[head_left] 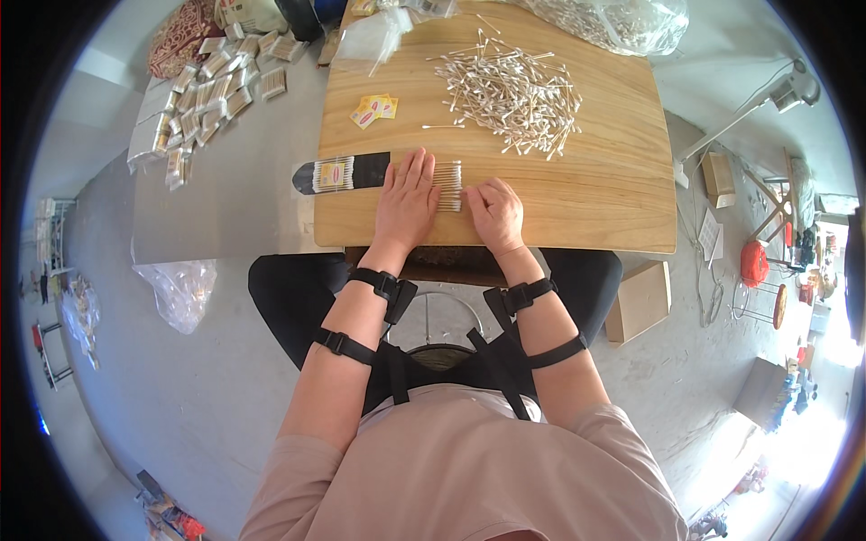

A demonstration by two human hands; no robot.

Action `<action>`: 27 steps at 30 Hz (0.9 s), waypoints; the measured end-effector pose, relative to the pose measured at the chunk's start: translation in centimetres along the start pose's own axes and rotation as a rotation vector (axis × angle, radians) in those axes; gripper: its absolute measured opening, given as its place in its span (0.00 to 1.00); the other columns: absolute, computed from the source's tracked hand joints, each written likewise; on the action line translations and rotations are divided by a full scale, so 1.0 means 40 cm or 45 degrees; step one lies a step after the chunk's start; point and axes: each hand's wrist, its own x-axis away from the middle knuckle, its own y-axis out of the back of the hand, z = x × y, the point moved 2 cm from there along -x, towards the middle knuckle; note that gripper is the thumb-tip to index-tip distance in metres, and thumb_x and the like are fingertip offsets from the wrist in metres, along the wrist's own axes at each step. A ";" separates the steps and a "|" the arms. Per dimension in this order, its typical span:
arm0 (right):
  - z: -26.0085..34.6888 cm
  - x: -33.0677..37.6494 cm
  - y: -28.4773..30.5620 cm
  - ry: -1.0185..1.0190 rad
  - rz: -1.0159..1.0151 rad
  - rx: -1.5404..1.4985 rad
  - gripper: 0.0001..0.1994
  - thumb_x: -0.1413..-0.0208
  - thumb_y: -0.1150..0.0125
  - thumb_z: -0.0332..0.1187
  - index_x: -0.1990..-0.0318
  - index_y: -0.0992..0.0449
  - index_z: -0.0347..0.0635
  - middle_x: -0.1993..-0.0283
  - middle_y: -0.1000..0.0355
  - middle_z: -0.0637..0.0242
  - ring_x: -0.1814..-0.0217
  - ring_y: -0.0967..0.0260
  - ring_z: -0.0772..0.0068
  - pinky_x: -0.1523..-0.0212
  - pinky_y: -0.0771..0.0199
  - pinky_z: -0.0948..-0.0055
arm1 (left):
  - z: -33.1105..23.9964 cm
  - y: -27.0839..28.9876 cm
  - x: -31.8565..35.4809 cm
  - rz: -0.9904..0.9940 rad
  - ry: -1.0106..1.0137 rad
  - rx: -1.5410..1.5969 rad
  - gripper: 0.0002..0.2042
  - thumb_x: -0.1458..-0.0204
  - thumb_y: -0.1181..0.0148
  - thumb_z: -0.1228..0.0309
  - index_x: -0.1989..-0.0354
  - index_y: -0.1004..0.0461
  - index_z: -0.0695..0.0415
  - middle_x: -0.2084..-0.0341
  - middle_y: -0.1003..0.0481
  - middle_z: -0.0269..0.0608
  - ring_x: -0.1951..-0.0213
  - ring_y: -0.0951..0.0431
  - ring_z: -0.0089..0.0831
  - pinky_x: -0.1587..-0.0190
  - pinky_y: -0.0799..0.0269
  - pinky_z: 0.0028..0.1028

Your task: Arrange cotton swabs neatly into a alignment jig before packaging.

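A row of cotton swabs (pixel 448 185) lies side by side on the wooden table (pixel 586 203), between my two hands. My left hand (pixel 408 200) rests flat over the row's left end, its fingers stretched out and close together. At the right end, my right hand (pixel 494 212) is curled with its knuckles by the swab tips; whether anything sits inside the fingers is hidden. Left of my left hand lies a black strip (pixel 371 169), and on its far end is a small pack of swabs (pixel 334 175) with a yellow label card.
A big loose heap of cotton swabs (pixel 514 90) covers the table's far middle. Several yellow cards (pixel 373 110) lie left of it, below clear plastic bags (pixel 374 41). Many filled swab packs (pixel 212 95) are piled on the grey table at left. A large clear bag (pixel 622 25) stands far right.
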 end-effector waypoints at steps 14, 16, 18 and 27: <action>0.008 -0.005 -0.003 -0.033 -0.007 0.038 0.09 0.44 0.38 0.34 0.74 0.21 0.40 0.73 0.30 0.61 0.68 0.29 0.54 0.65 0.28 0.59 | 0.004 -0.003 0.002 0.002 0.009 0.022 0.27 0.35 0.55 0.59 0.31 0.41 0.58 0.31 0.42 0.44 0.29 0.44 0.37 0.28 0.52 0.43; 0.009 -0.006 -0.004 -0.034 -0.001 0.064 0.09 0.44 0.38 0.34 0.74 0.21 0.41 0.73 0.30 0.61 0.68 0.29 0.54 0.65 0.28 0.59 | 0.001 -0.003 0.001 0.004 0.010 0.012 0.27 0.35 0.55 0.59 0.31 0.41 0.58 0.31 0.42 0.43 0.29 0.44 0.37 0.28 0.52 0.43; 0.008 -0.006 -0.004 -0.036 0.006 0.089 0.09 0.44 0.38 0.34 0.74 0.21 0.41 0.73 0.30 0.61 0.68 0.29 0.54 0.65 0.28 0.59 | 0.000 -0.003 0.000 0.007 0.012 0.003 0.27 0.35 0.55 0.58 0.31 0.41 0.58 0.30 0.42 0.43 0.29 0.44 0.37 0.28 0.52 0.43; 0.008 -0.010 -0.008 -0.074 0.010 0.103 0.10 0.42 0.40 0.36 0.73 0.21 0.42 0.72 0.30 0.61 0.67 0.29 0.54 0.64 0.28 0.59 | 0.001 -0.002 0.001 -0.005 0.010 0.010 0.26 0.36 0.54 0.59 0.32 0.39 0.58 0.31 0.41 0.44 0.29 0.43 0.37 0.28 0.52 0.43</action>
